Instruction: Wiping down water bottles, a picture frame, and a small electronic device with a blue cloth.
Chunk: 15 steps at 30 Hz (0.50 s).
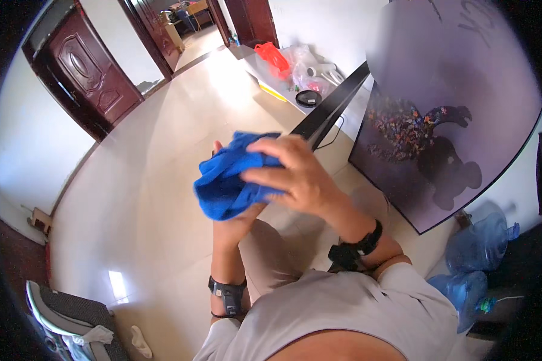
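A blue cloth (228, 180), bunched and folded, is held up in front of my body above the tiled floor. From beneath, my left hand (241, 223) supports and grips it; most of that palm is covered by the fabric, and one fingertip shows past its far edge. A small dark edge beside that fingertip is too hidden to name. My right hand (298, 176) lies over the cloth's right side with fingers spread and bent, blurred by motion. Whether it pinches the fabric is unclear. Both wrists wear black strapped devices.
Right of my hands stand a long black panel (334, 104) and a large framed picture (433, 135). Blue water jugs (476, 243) sit at lower right. A low white stand (257, 67) bears plastic bags and a black round lid (308, 98). Grey mesh furniture (72, 311) is at lower left.
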Motion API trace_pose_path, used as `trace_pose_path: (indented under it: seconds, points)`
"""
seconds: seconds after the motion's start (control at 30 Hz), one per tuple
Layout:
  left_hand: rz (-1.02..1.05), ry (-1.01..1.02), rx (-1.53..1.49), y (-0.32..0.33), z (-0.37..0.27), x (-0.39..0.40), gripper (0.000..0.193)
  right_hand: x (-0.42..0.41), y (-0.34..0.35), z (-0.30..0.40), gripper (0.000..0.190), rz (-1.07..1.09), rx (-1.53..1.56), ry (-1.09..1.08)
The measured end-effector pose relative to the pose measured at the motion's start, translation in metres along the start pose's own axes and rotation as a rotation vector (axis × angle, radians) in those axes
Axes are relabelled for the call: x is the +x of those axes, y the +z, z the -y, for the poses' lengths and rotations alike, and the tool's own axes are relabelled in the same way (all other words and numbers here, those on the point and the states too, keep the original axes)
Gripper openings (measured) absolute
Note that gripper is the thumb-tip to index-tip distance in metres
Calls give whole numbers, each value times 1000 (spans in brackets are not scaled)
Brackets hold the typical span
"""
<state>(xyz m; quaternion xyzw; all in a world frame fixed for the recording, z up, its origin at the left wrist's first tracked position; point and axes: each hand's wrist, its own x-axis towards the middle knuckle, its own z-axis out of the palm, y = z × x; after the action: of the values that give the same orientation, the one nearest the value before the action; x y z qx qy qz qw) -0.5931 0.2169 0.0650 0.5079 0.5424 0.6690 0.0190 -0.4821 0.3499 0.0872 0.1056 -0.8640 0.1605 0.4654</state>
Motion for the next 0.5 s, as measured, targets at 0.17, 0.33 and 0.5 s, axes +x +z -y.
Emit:
trace_pose_path:
  seconds: [0.17, 0.33, 0.5]
  points:
    - [-26, -213, -92, 3, -2, -6, 101, -33, -26, -94, 38, -298, -346, 239]
    - [-11, -161, -61, -6, 4, 1, 93, -94, -81, -231, 31, -532, -748, 699]
    - [-180, -211, -14, -7, 14, 4, 81, -134, -79, -236, 37, -898, -233, 982]
